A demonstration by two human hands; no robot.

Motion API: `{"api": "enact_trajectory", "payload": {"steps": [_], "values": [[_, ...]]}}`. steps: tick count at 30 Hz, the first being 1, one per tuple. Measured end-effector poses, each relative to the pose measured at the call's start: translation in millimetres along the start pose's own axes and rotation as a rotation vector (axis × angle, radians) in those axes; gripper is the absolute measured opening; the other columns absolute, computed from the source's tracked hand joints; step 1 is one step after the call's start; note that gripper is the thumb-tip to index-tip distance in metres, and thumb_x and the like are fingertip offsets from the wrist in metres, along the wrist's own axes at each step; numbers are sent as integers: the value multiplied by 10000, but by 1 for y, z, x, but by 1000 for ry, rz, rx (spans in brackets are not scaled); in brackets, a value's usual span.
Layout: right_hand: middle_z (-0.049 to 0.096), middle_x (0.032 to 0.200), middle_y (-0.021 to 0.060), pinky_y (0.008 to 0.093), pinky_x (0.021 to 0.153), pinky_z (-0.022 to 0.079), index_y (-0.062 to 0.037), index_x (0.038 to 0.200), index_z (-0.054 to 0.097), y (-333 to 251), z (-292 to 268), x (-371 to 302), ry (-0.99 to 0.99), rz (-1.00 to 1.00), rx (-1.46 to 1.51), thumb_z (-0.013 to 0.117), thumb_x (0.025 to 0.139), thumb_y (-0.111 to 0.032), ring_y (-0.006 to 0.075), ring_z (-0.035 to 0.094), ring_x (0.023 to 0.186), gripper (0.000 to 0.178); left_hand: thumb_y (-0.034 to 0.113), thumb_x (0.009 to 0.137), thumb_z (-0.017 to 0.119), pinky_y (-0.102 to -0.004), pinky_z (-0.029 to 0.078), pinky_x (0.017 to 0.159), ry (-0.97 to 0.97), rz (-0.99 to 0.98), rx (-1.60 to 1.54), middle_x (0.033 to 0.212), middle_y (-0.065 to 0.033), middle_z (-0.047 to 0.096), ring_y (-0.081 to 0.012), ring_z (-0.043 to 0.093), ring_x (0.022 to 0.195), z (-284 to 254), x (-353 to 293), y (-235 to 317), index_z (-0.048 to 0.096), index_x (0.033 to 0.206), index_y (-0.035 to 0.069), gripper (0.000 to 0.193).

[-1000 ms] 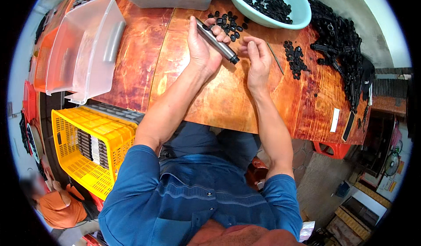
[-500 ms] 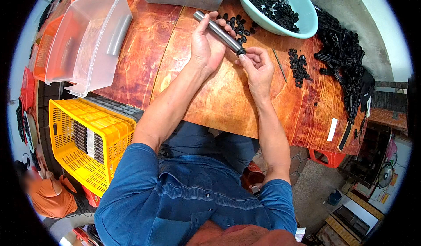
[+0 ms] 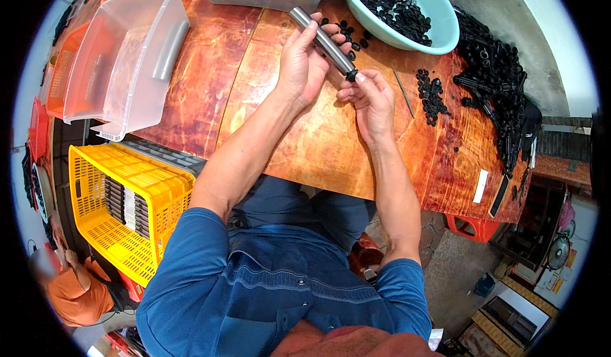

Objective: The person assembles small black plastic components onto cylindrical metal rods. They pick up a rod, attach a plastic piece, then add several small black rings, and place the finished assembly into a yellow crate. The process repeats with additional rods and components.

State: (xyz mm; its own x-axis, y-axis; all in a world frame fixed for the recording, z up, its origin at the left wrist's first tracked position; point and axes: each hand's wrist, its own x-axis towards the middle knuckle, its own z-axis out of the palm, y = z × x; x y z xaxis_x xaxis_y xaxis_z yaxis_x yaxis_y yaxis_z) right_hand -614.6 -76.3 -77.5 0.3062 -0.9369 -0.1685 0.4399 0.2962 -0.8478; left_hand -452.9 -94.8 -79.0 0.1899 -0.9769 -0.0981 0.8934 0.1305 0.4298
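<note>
Nearest the camera, blue denim sleeves lead up to two bare forearms over a polished reddish wooden counter (image 3: 305,147). Below its left edge stands a yellow slotted crate (image 3: 121,210) on the floor, with a person in an orange top (image 3: 76,293) crouched beside it. Above the counter's middle, the left hand (image 3: 302,64) is wrapped around a grey metal tube (image 3: 321,39), held slanting with its black-tipped end down to the right. The right hand (image 3: 372,99) has its fingertips pinched together at that black tip. A thin metal pick (image 3: 402,93) lies just right of the hands, near a scatter of small black parts (image 3: 431,93). Farther off sit a clear plastic tub (image 3: 121,58) at left, a teal bowl (image 3: 439,13) full of black caps, and a heap of black pieces (image 3: 496,83) along the right edge by a pale wall.
</note>
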Motion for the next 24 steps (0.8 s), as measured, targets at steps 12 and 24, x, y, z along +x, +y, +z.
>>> {"api": "enact_trajectory", "payload": {"steps": [12,24], "values": [[716,936,112,265,730,573,40,1088,594,11,8,-2,182,-407,-479,718,911,-18,146,706,830,223,222,1011,629,-509,612,869,31,40,14,1044,-116,613,-273,671,956,0,2,-4,488,1107,82,221],[744,887,136,289,681,593,22,1018,670,0,12,-10,229,-687,-912,754,864,-23,176,742,795,181,244,1010,631,-511,608,891,19,24,18,1025,-123,604,-283,670,957,-4,3,-7,477,1104,50,265]]}}
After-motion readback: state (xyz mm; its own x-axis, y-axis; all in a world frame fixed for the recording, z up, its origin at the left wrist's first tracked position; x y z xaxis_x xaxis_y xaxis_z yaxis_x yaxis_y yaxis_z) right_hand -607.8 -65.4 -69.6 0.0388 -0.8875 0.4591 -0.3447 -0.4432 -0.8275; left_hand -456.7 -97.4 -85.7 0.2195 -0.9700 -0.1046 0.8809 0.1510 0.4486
